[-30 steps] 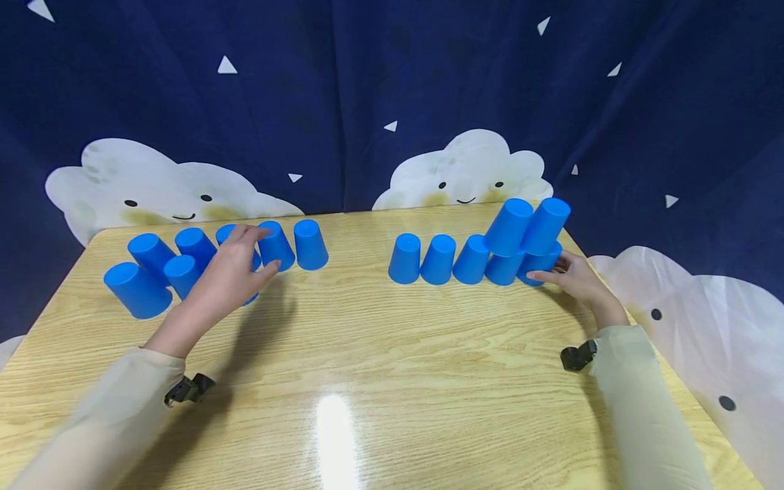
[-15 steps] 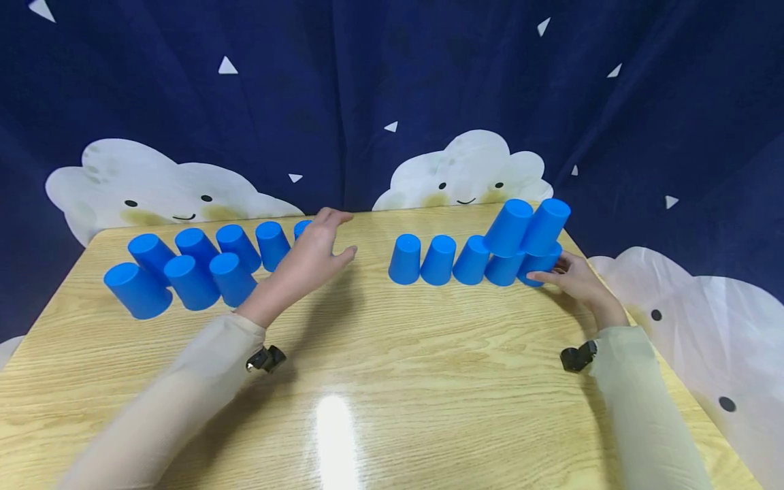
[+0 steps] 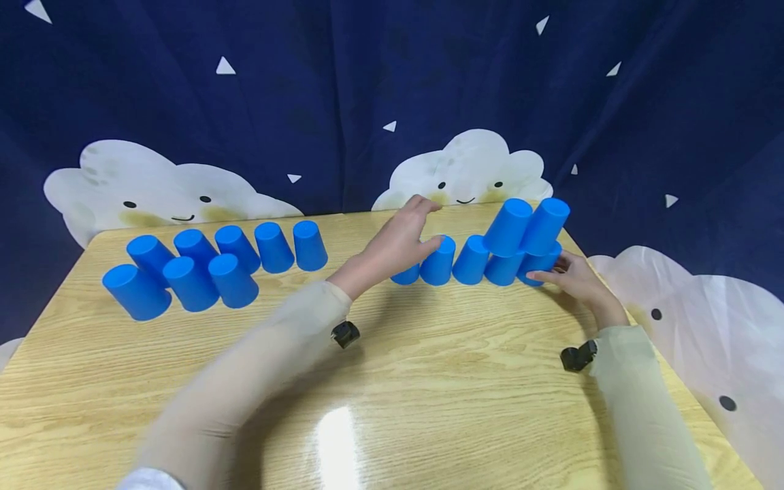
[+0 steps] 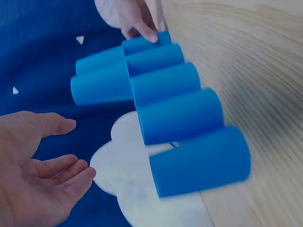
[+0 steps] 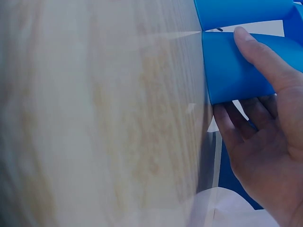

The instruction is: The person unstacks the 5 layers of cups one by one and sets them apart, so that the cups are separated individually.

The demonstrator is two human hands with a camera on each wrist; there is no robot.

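Above the left end of a row of upside-down blue cups [image 3: 471, 260] hovers my left hand [image 3: 397, 239], fingers spread and holding nothing. It hides most of the leftmost cup [image 3: 405, 276]. In the left wrist view, that hand [image 4: 45, 168] is apart from the cups, palm and fingers showing. My right hand [image 3: 574, 278] grips the rightmost bottom cup [image 3: 539, 264]. Its thumb lies across the front of this cup [image 5: 236, 71] in the right wrist view, with the fingers around the lower side. Two upper cups [image 3: 508, 228] stand upside down over the right end of the row.
On the left of the wooden table [image 3: 429, 381] stand several more upside-down blue cups [image 3: 233, 280] in two rows. A dark blue curtain [image 3: 343, 82] with white clouds hangs behind the table's far edge. The table's right edge runs close beside the right arm.
My left hand has swept right, from over the left group of cups to above the left end of the right row, still empty. The right hand has stayed on its cup.
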